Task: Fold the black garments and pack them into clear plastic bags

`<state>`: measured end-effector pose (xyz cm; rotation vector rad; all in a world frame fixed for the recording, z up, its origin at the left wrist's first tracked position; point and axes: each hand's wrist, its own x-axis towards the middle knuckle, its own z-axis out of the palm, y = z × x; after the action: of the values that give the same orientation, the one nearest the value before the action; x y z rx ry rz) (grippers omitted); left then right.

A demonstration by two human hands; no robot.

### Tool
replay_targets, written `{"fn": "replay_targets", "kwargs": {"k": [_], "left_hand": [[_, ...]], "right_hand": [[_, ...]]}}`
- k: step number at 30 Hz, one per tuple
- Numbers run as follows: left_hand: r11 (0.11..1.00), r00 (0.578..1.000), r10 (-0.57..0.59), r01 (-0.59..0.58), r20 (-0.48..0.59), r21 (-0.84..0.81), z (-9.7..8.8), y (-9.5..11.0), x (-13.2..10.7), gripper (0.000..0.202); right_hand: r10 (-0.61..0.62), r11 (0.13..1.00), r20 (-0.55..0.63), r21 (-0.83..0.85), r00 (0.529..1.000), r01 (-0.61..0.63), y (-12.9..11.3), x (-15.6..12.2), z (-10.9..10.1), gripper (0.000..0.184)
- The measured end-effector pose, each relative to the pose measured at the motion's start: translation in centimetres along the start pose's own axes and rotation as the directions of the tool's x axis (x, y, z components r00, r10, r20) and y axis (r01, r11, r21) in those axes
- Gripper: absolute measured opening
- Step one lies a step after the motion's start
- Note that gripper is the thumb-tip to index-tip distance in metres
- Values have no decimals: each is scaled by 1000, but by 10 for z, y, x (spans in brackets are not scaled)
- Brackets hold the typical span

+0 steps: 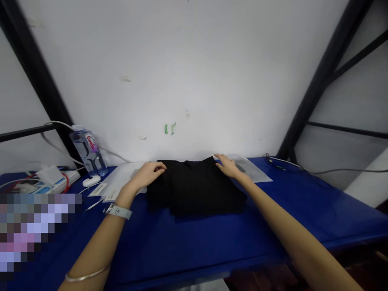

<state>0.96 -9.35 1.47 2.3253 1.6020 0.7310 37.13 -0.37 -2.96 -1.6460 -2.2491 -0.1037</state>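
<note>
Folded black garment (pixel 195 190) is touched at its far edge by left hand (pixel 148 173) and right hand (pixel 230 167), both spread, unpinched; translucent plastic sheet (pixel 123 178) lies beneath, on blue table (pixel 194 238).

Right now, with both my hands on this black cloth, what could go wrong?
The folded black garment seems to lie on a translucent plastic sheet, so pressing with your left hand and right hand might make it slide or loosen its folds. Swinging your left arm outward could also knock over the upright water bottle or scatter the paper slips.
</note>
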Motion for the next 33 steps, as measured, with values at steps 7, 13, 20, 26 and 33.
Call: {"fn": "replay_targets", "kwargs": {"k": [7, 13, 20, 26, 33], "left_hand": [[931, 926, -307, 340, -218, 132, 15, -43, 56, 25], [925, 900, -331, 369, -285, 91, 10, -48, 54, 19], [916, 871, -286, 125, -399, -382, -21, -37, 24, 25], [925, 983, -85, 16, -165, -381, -51, -14, -43, 27], [982, 980, 29, 8, 195, -187, -42, -11, -83, 31]], "right_hand": [[-37, 998, -39, -45, 999, 36, -27, 38, 0, 22], [-19, 1000, -182, -14, 983, 17, -18, 33, -13, 18], [-38, 918, -284, 370, 958, 146, 1, -2, -54, 13], [-255, 832, -179, 460, 950, 310, 3, -73, -99, 15], [-373, 880, -7, 315, 928, 356, -9, -123, -85, 13]]}}
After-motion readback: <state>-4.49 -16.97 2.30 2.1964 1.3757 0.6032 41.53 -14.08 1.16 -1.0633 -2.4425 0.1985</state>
